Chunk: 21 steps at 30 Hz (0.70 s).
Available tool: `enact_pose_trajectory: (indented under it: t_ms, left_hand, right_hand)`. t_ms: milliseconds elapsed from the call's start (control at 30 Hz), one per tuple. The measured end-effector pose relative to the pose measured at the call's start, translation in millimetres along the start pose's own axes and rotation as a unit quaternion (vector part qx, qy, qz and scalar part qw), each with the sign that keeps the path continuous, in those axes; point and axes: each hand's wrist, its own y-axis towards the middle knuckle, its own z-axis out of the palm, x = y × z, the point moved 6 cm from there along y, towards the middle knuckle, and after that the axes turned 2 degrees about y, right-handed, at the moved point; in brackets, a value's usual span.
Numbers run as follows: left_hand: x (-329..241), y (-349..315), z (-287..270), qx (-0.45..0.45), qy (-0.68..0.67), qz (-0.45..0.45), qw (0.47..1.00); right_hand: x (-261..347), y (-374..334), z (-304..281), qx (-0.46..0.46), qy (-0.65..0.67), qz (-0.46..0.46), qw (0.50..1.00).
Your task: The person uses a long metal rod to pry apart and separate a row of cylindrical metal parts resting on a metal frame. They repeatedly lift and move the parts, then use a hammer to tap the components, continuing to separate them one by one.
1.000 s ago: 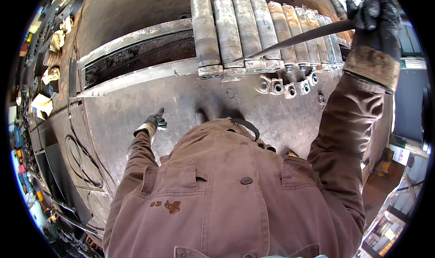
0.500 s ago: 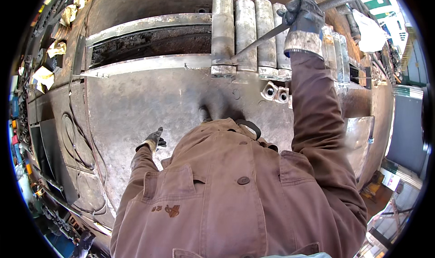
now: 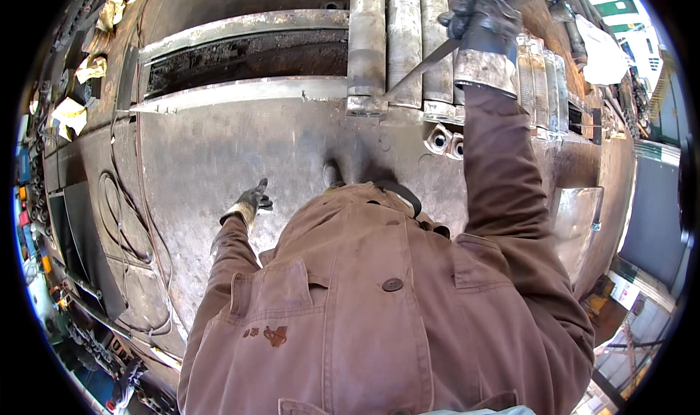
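Note:
My right hand [image 3: 484,21], in a dark glove with a pale worn cuff, is closed around a long dark metal bar [image 3: 426,67]. The bar slants down to the left, its thin flat end meeting the lower part of the metal cylinders [image 3: 366,43]. Its thicker end runs up past my hand to the upper right. Several of these grey, scuffed cylinders lie side by side across two rails; my right hand and arm hide some. My left hand [image 3: 251,198], also gloved, hangs low at my left side with nothing in it, fingers apart.
Two pale rails [image 3: 240,98] border a dark slot left of the cylinders. Small metal blocks with round holes [image 3: 439,139] lie near my right forearm. Cables [image 3: 117,218] coil on the left. Yellowish paper or cloth [image 3: 71,116] lies at the far left, a white sheet [image 3: 601,51] at upper right.
The view has shifted a little, so the cylinders sit slightly higher and further right. My right hand still grips the bar, whose thick end has swung up and left. My left hand has risen slightly.

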Motion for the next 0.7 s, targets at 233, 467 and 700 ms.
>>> enact_pose_trajectory:
  t_ms: [233,467,700]
  left_hand:
    - [21.9,-19.1,-10.3,-0.024,-0.008,-0.065,0.998]
    - [51.4,-17.1,-18.6,-0.047,0.020,-0.076,0.996]
    - [27.4,1.7,-14.2,-0.026,-0.014,-0.028,0.999]
  right_hand:
    - [-33.3,-4.5,-11.3,0.120,0.127,0.032,0.984]
    - [47.3,-20.4,27.7,0.103,-0.020,-0.125,0.987]
    - [-66.5,12.7,-36.2,0.344,0.141,0.063,0.926]
